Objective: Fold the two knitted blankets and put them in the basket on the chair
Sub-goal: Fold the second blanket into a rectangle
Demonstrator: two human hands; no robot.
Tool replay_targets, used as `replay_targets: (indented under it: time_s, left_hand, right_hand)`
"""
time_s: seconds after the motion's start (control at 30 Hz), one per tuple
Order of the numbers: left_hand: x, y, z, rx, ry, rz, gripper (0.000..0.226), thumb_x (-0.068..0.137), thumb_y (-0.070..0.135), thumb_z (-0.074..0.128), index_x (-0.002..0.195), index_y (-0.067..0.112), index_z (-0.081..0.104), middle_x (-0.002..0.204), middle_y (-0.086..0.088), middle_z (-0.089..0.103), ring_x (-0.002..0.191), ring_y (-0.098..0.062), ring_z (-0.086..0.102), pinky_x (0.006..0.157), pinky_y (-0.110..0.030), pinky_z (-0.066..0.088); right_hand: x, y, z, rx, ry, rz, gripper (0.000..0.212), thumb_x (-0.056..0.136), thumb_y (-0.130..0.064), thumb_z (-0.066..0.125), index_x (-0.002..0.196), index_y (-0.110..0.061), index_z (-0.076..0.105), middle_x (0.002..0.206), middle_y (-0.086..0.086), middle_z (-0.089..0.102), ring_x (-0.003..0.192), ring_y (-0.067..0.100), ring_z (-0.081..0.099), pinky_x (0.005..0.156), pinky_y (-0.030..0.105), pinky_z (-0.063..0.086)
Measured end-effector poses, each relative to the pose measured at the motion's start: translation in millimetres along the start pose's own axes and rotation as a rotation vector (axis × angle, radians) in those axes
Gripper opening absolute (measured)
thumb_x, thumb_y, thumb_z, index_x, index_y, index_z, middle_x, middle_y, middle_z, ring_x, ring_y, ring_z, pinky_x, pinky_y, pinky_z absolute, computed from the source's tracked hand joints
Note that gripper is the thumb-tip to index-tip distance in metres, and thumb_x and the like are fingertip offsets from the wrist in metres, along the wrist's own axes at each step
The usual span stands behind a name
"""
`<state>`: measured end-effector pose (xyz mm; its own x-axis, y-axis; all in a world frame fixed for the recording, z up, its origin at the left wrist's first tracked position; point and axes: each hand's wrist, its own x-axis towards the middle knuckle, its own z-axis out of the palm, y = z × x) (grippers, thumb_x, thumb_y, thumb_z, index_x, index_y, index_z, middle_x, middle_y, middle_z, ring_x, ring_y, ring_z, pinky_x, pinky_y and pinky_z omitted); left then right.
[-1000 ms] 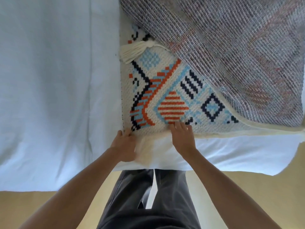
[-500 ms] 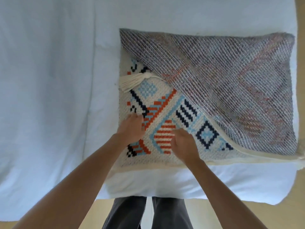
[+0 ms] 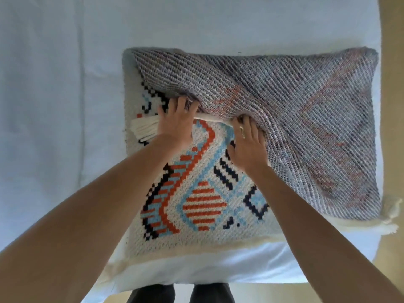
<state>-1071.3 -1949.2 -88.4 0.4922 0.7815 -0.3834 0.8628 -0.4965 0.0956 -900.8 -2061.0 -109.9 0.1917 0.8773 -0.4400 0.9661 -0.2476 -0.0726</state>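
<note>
The bed, spread with a pale blue sheet, gives a broad flat surface, which is likely why the folding is being done on it. On it lies the knitted blanket, patterned side up in cream, orange, light blue and navy. Its turned-over flap shows the greyish reverse and covers the far right part diagonally. That leaves the flap's cream edge and its tassel pointing left, where both hands can reach them.

The left hand rests over the tassel's base, fingers curled into the flap edge. The right hand has its fingers tucked under the same edge. Both grips look closed on the flap, probably to lift and realign it. Another tassel hangs at the right corner. Neither the basket nor the second blanket is in view.
</note>
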Motion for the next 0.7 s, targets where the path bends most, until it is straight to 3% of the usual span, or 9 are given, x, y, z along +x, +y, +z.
replay_targets:
  time_s: [0.13,0.23,0.3,0.37,0.5,0.6,0.7]
  left_hand:
    - [10,-2,3,0.007,-0.016,0.039,0.069,0.084,0.010,0.062,0.142,0.021,0.027,0.138,-0.018,0.031,0.123,-0.034,0.040,0.099,-0.050,0.043]
    - [12,-3,-2,-0.057,-0.018,0.070,0.052,0.089,0.003,0.054,0.137,0.014,0.036,0.129,-0.018,0.043,0.099,-0.031,0.058,0.074,-0.038,0.056]
    - [6,-4,-5,-0.051,-0.014,0.096,0.044,0.091,0.002,0.051,0.133,0.011,0.041,0.123,-0.017,0.047,0.089,-0.029,0.060,0.066,-0.034,0.054]
    - [-7,-8,-4,-0.060,-0.021,0.097,0.039,0.092,0.004,0.051,0.130,0.010,0.045,0.120,-0.017,0.050,0.092,-0.028,0.060,0.070,-0.033,0.052]
    - [-45,-19,9,-0.145,-0.015,0.059,0.031,0.091,0.011,0.054,0.122,0.007,0.056,0.126,-0.015,0.052,0.101,-0.028,0.061,0.079,-0.034,0.055]
    - [-88,-31,24,-0.161,-0.068,-0.014,0.030,0.088,0.015,0.054,0.116,0.005,0.059,0.123,-0.014,0.056,0.105,-0.029,0.057,0.085,-0.040,0.053]
    - [-134,-43,35,-0.079,-0.102,-0.062,0.024,0.077,0.016,0.061,0.094,0.000,0.066,0.107,-0.018,0.058,0.101,-0.035,0.055,0.080,-0.046,0.050]
  right_hand:
    - [12,-2,13,0.046,0.043,0.008,0.056,0.096,-0.009,0.033,0.148,-0.011,0.015,0.157,0.016,0.003,0.144,0.032,0.004,0.116,0.053,0.010]
    - [11,-4,18,0.059,0.182,0.058,0.049,0.090,-0.004,0.042,0.139,-0.007,0.038,0.148,0.015,0.033,0.134,0.033,0.032,0.110,0.049,0.026]
    - [13,-5,18,0.053,0.246,0.070,0.038,0.086,-0.004,0.043,0.122,-0.003,0.053,0.127,0.019,0.051,0.115,0.036,0.047,0.099,0.051,0.040]
    - [18,-7,10,0.086,0.259,0.101,0.031,0.086,-0.003,0.037,0.109,0.000,0.058,0.112,0.019,0.056,0.104,0.036,0.050,0.092,0.050,0.043]
    - [3,-15,1,0.208,0.331,0.079,0.032,0.085,-0.001,0.031,0.101,0.000,0.058,0.101,0.016,0.060,0.097,0.033,0.055,0.091,0.048,0.046]
    - [-45,-25,11,0.252,0.391,-0.043,0.023,0.085,0.000,0.037,0.094,0.000,0.059,0.089,0.015,0.062,0.086,0.030,0.060,0.086,0.048,0.050]
    - [-92,-40,26,0.253,0.343,-0.093,0.011,0.082,0.003,0.049,0.085,-0.003,0.057,0.075,0.009,0.058,0.070,0.026,0.057,0.072,0.045,0.054]
